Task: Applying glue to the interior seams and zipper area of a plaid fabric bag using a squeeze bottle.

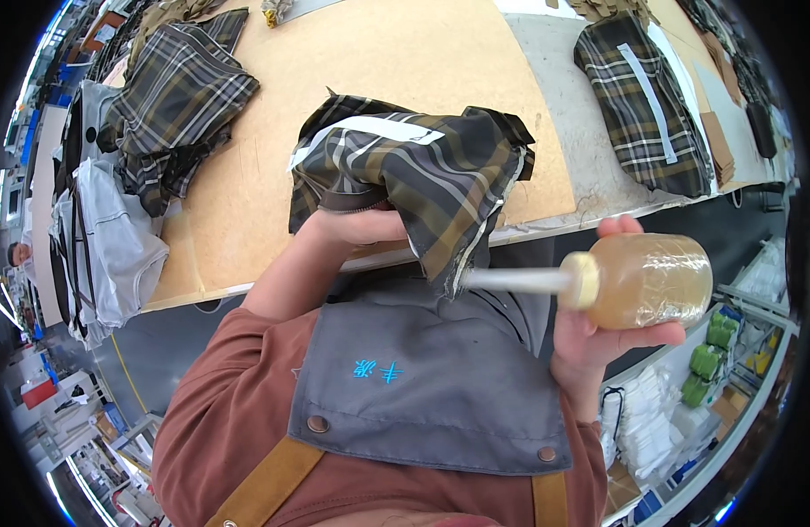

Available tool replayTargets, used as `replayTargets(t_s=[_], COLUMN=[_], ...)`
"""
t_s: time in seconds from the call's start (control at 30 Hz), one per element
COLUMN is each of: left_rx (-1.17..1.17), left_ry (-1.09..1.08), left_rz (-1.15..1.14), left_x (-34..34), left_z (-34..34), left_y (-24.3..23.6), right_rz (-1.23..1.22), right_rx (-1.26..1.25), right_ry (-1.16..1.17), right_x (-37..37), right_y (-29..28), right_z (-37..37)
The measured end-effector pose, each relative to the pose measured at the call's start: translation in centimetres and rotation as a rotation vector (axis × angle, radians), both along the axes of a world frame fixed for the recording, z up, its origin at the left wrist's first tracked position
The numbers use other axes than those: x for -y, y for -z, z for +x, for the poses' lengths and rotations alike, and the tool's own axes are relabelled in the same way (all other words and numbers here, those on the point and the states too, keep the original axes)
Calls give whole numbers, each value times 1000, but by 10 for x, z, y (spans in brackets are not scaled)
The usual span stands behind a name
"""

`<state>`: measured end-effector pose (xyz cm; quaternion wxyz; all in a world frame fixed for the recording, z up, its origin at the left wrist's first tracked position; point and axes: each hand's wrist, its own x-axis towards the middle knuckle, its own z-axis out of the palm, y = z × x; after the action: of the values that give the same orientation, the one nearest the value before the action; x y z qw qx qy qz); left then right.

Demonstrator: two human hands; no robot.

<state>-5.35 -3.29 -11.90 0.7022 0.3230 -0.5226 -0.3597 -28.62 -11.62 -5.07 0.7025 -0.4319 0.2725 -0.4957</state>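
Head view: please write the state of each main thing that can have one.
Bottle: tipped sideways, nozzle fitted, gripped by right hand
Middle plaid piece: bunched, draped over left hand
Left plaid heap: crumpled
Right plaid bundle: folded, white strip on top
Light grey cloth: rumpled
Apron: worn

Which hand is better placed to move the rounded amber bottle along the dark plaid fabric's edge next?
Probably the right hand: it grips the bottle, whose long white nozzle points toward the fabric. The left hand is occupied underneath the fabric.
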Motion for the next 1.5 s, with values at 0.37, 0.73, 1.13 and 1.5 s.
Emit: replayTargets(t_s=[0.37,0.73,1.13,1.5], left_rx=[-29,-49,-33,15], left_ry=[-29,-56,-10,-154], left_rz=[9,49,74,15], left_x=[-2,-1,-6,4], left_z=[-3,-3,3,0], left_y=[1,3,3,23], right_rz=[-67,-90,-327,161], right_rx=[8,11,109,178], right_ry=[113,-4,-277,23], right_x=[5,4,7,10], right_y=[3,1,0,-6], right_z=[1,-4,-9,2])
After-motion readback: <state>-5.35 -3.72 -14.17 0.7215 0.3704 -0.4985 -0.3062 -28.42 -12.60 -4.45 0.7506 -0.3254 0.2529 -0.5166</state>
